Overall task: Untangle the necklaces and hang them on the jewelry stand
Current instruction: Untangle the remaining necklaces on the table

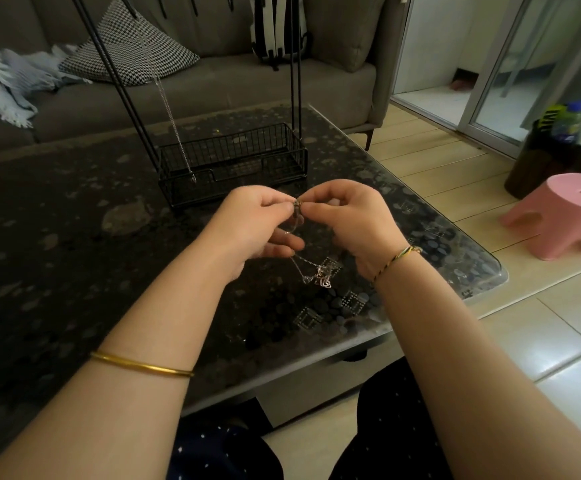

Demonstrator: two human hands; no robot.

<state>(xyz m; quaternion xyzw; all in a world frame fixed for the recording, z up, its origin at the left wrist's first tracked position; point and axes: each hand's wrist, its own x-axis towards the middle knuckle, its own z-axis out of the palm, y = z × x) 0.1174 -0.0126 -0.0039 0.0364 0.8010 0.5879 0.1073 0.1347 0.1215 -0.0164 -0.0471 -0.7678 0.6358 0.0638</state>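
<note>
One long silver chain (169,109) already hangs on the tall black wire jewelry stand (233,164). The stand sits just past the grip, on the far side from the person. So one necklace looks done. The rest is not done yet.

The left hand (254,225) and the right hand (349,220) meet in the air above the dark speckled glass table (74,237). Each hand pinches tight, with thumb and first finger, on the same small knot of thin silver and pink-gold necklaces (297,206). The two pinches almost touch each other. The other fingers of the left hand curl loosely below the grip.

From the grip the thin chains drop down and a bit toward the person. Their long way runs from top to bottom. At the low end is a little clump of loops and charms (321,278). It lies on the table, below the grip and a bit to the right-hand side.

I think this is the pulling-apart step. The knot has to come loose first. Then each chain has to go up on the stand beside the one that hangs there. I cannot tell how many chains are in the knot.
</note>
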